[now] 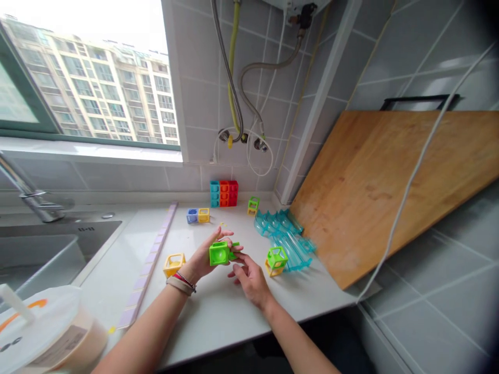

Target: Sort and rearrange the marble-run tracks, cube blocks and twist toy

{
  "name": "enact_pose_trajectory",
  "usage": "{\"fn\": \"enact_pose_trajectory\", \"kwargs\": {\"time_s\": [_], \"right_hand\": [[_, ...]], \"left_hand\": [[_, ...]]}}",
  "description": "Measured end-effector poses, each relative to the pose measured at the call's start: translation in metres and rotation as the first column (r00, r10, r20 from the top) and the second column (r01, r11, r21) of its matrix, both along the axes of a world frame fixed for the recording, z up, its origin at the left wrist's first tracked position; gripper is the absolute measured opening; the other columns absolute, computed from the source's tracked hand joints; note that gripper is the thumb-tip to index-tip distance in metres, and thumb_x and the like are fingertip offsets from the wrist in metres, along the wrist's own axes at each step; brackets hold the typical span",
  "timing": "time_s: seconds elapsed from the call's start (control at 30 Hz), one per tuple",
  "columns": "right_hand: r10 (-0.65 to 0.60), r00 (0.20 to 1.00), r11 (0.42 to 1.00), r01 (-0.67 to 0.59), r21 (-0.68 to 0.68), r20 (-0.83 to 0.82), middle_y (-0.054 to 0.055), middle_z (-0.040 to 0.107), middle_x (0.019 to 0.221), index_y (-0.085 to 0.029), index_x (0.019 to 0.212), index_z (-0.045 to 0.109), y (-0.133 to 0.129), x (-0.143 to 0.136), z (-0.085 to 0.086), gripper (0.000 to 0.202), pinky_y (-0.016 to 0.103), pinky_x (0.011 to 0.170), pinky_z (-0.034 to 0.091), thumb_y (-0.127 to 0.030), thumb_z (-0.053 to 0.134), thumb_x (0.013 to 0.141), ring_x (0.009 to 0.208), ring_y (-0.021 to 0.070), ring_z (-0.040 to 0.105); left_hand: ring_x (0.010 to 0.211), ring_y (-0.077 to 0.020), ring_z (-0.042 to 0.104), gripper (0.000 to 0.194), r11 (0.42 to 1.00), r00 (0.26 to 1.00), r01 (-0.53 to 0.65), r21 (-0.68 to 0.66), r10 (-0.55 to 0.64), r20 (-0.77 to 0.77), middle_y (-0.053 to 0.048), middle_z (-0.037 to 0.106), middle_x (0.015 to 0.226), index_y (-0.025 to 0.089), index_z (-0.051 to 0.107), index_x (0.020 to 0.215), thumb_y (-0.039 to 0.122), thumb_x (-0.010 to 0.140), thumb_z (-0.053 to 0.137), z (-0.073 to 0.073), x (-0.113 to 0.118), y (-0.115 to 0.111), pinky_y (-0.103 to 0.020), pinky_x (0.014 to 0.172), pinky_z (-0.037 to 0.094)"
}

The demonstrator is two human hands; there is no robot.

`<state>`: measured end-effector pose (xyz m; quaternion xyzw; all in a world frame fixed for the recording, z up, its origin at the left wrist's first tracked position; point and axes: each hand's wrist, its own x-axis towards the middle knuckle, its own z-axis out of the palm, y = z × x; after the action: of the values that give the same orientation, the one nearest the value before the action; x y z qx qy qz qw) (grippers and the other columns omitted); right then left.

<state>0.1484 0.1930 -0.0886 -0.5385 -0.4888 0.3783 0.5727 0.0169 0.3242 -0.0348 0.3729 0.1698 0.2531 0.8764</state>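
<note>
My left hand (203, 258) is palm up over the counter, its fingers around a bright green open-sided toy cube block (219, 253). Green bits stick out at the right side of this block, partly hidden by fingers. There the fingertips of my right hand (251, 283) meet it, with the thumb lower and bent. A yellow cube block (174, 264) lies left of my left wrist. To the right of my right hand stands a green block (277, 256) on top of a yellow block (275, 270).
Teal clear plastic track pieces (290, 241) lie before a leaning wooden board (390, 182). Farther back are a teal and red block wall (224, 194), a blue and yellow pair (198, 215) and a green-yellow stack (253, 205). A lilac strip (150, 262), sink (105, 234) and white-lidded tub (50, 332) are left.
</note>
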Motion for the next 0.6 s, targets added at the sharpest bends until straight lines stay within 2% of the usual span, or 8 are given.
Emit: {"fn": "enact_pose_trajectory", "kwargs": {"time_s": [0.1, 0.2, 0.4, 0.5, 0.6], "right_hand": [[-0.024, 0.999, 1.0, 0.025, -0.013, 0.037, 0.01, 0.072, 0.125, -0.025, 0.133, 0.061, -0.001, -0.002, 0.002, 0.042, 0.032, 0.066, 0.061, -0.048, 0.06, 0.098, 0.088, 0.0224, 0.075], [-0.057, 0.994, 0.998, 0.06, -0.03, 0.096, 0.011, 0.07, 0.131, -0.026, 0.139, 0.058, -0.001, -0.005, 0.003, 0.047, 0.032, 0.064, 0.062, -0.052, 0.055, 0.099, 0.09, 0.0232, 0.074], [-0.111, 0.982, 0.989, 0.125, -0.085, 0.151, 0.018, 0.053, 0.152, -0.026, 0.161, 0.033, 0.003, -0.005, -0.003, 0.074, 0.033, 0.063, 0.062, -0.06, 0.05, 0.099, 0.09, 0.0237, 0.073], [-0.126, 0.981, 0.982, 0.144, -0.123, 0.148, 0.019, 0.061, 0.141, -0.022, 0.164, 0.024, 0.004, -0.005, -0.007, 0.082, 0.033, 0.065, 0.062, -0.064, 0.048, 0.098, 0.097, 0.0261, 0.073], [-0.121, 0.978, 0.981, 0.144, -0.131, 0.167, 0.019, 0.066, 0.133, -0.021, 0.166, 0.016, 0.003, -0.003, -0.007, 0.086, 0.032, 0.067, 0.061, -0.065, 0.046, 0.099, 0.112, 0.0299, 0.07]], "left_hand": [[0.093, -0.032, 0.077, 0.042, 0.999, 0.999, -0.025, -0.029, 0.024, -0.032, -0.002, 0.062, 0.078, 0.019, 0.063, 0.111, 0.057, 0.093, 0.067, 0.0, 0.002, -0.001, -0.021, 0.044, 0.051], [0.092, -0.0317, 0.077, 0.043, 1.0, 0.999, -0.026, -0.017, 0.025, -0.039, -0.003, 0.064, 0.081, 0.018, 0.064, 0.108, 0.059, 0.093, 0.066, 0.001, 0.002, -0.001, -0.023, 0.045, 0.052], [0.089, -0.0282, 0.076, 0.038, 0.982, 0.977, -0.186, 0.02, 0.187, -0.102, -0.008, 0.069, 0.086, 0.016, 0.066, 0.102, 0.053, 0.099, 0.058, 0.0, 0.001, 0.005, -0.027, 0.05, 0.057], [0.095, -0.0303, 0.076, 0.035, 0.97, 0.968, -0.237, -0.045, 0.232, -0.095, -0.007, 0.069, 0.085, 0.017, 0.064, 0.098, 0.051, 0.099, 0.056, -0.003, 0.0, 0.01, -0.027, 0.05, 0.056], [0.092, -0.0304, 0.077, 0.036, 0.952, 0.957, -0.284, -0.115, 0.274, -0.094, -0.005, 0.067, 0.082, 0.019, 0.063, 0.095, 0.053, 0.099, 0.054, -0.006, -0.001, 0.014, -0.026, 0.05, 0.053]]}}
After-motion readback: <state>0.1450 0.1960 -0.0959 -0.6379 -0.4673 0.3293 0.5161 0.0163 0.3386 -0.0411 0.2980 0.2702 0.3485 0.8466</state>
